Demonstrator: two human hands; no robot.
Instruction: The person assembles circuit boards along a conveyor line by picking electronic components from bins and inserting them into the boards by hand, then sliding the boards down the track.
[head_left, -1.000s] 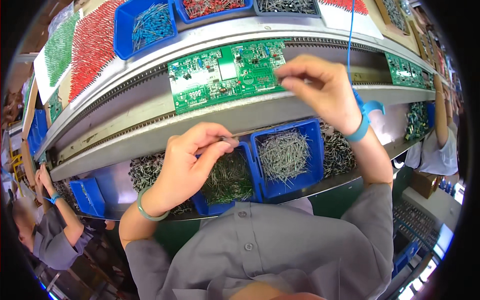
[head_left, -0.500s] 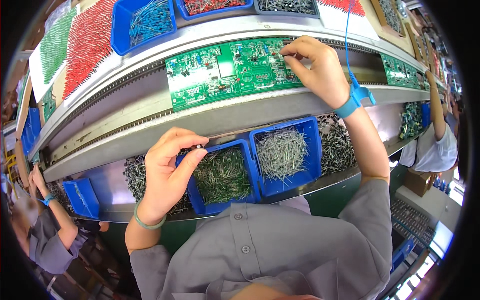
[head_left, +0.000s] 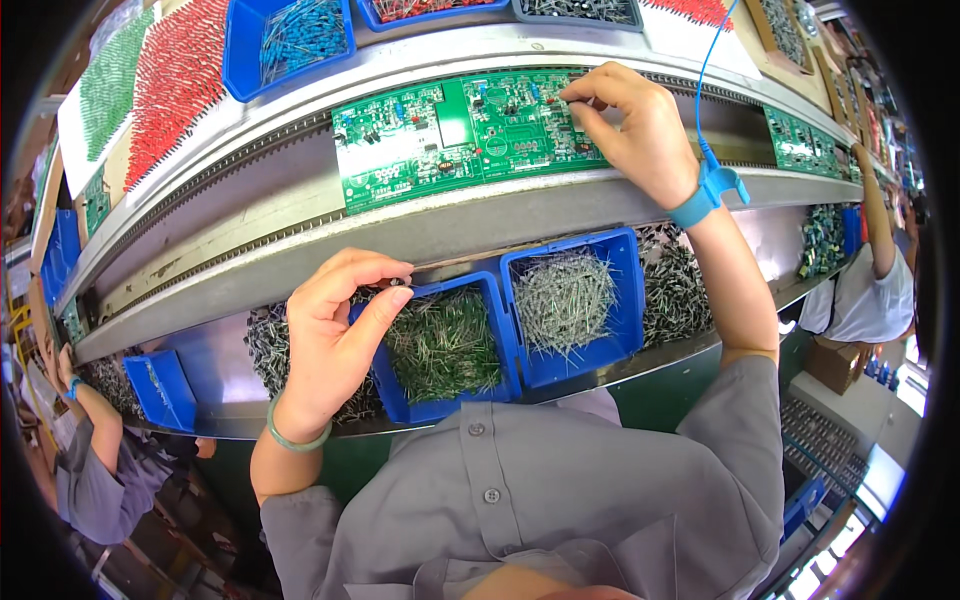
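Observation:
A green circuit board (head_left: 455, 165) fitted with many small parts lies across the rails of the line in front of me. My right hand (head_left: 635, 125) is over the board's right end, thumb and forefinger closed close to its surface; whatever they pinch is hidden. A blue wrist strap (head_left: 703, 196) with a cord circles that wrist. Nearer to me, my left hand (head_left: 340, 325) pinches a small dark electronic component (head_left: 397, 282) between thumb and fingertips. It hovers beside the blue bin of green-bodied leaded parts (head_left: 445, 345).
Another blue bin (head_left: 632, 300) holds pale leaded parts, with loose dark components (head_left: 675, 290) heaped beside it. Beyond the rail stand a bin of blue parts (head_left: 300, 40) and rows of red parts (head_left: 180, 90). Co-workers' arms (head_left: 100, 415) show at left and right (head_left: 873, 215).
My right hand has shifted very slightly up at the board's right end, and its cord has swung right. My left hand keeps its pinch, barely moved. The co-worker's hands at left have moved.

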